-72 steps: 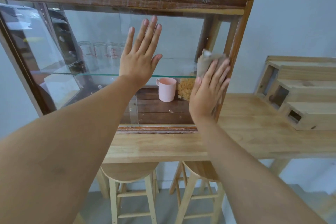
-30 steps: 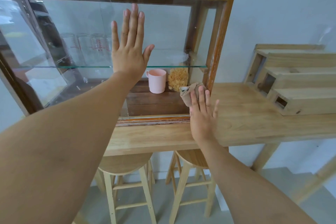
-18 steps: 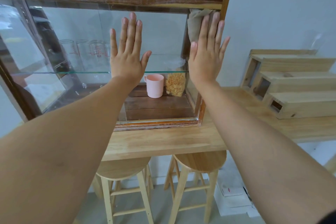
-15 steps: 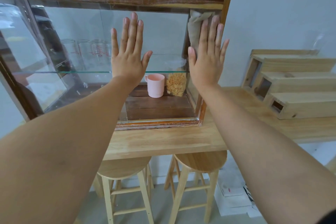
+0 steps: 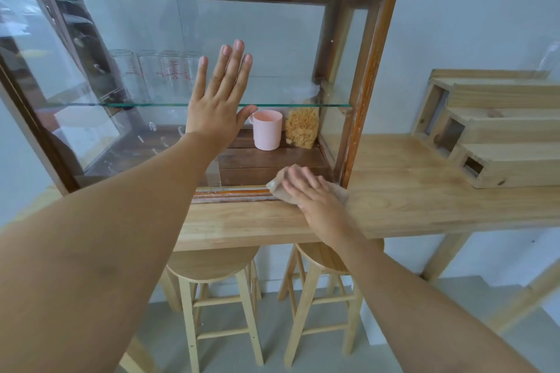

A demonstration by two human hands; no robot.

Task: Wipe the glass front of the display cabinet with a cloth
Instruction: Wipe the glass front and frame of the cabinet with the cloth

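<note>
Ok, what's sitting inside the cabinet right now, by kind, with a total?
Clear glasses on the glass shelf: 4
Pink cup on the bottom boards: 1
Bag of yellowish flakes beside the cup: 1
Total: 6

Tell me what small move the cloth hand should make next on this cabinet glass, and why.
Probably sweep the cloth back up the glass front, a little further left. The right hand presses it at the bottom right corner by the frame, while the left hand lies flat on the middle pane, so the strip between looks unwiped.
</note>
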